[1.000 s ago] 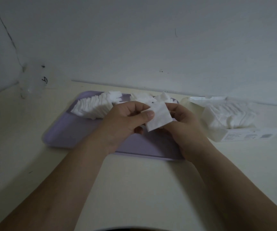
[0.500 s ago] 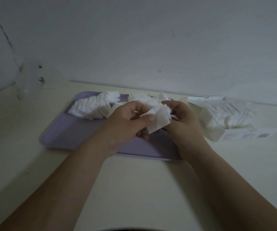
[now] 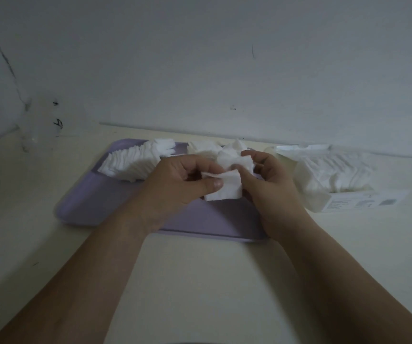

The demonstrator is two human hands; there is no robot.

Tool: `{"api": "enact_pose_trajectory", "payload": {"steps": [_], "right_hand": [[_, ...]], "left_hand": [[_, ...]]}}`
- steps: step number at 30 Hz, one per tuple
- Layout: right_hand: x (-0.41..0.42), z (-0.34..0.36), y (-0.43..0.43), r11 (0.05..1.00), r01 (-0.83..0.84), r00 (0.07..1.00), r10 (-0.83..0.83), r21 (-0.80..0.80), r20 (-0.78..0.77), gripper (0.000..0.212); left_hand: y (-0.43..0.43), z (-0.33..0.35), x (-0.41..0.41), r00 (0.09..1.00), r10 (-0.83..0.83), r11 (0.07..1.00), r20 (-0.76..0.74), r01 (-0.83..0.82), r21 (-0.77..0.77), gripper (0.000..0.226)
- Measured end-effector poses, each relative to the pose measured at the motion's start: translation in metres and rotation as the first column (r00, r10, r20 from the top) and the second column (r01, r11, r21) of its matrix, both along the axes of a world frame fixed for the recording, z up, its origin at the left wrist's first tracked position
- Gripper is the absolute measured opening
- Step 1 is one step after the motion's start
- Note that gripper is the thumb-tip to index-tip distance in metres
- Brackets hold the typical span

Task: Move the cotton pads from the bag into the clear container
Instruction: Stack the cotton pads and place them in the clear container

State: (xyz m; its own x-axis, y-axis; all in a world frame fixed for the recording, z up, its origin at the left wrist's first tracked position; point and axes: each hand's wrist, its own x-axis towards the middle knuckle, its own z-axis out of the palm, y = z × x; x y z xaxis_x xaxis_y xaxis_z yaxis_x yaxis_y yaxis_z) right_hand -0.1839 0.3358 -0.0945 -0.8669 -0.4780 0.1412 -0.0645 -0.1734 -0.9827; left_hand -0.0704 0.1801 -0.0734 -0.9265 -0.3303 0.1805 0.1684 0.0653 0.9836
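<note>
With your left hand (image 3: 175, 184) pinching one flat cotton pad (image 3: 227, 188) and your right hand (image 3: 272, 184) curled round a small bunch (image 3: 234, 156) above the tray (image 3: 96, 202), you are probably separating pads; next, carry them to the clear container (image 3: 41, 122) at far left, away from the bag (image 3: 336, 177).

White cotton pads (image 3: 224, 188); lilac tray (image 3: 96, 197); cream table (image 3: 200, 281).

I see a cream desk (image 3: 200, 281): lilac tray (image 3: 96, 202) toward the back edge, bag of cotton pads (image 3: 336, 175) right, clear container (image 3: 41, 122) far-left corner.
</note>
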Motion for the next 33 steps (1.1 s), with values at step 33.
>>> {"api": "enact_pose_trajectory", "payload": {"steps": [33], "right_hand": [[0.014, 0.011, 0.001, 0.976, -0.189, 0.975, 0.2, -0.113, 0.097, 0.039]], "left_hand": [[0.013, -0.008, -0.008, 0.945, 0.328, 0.945, 0.015, -0.328, -0.01, 0.017]]}}
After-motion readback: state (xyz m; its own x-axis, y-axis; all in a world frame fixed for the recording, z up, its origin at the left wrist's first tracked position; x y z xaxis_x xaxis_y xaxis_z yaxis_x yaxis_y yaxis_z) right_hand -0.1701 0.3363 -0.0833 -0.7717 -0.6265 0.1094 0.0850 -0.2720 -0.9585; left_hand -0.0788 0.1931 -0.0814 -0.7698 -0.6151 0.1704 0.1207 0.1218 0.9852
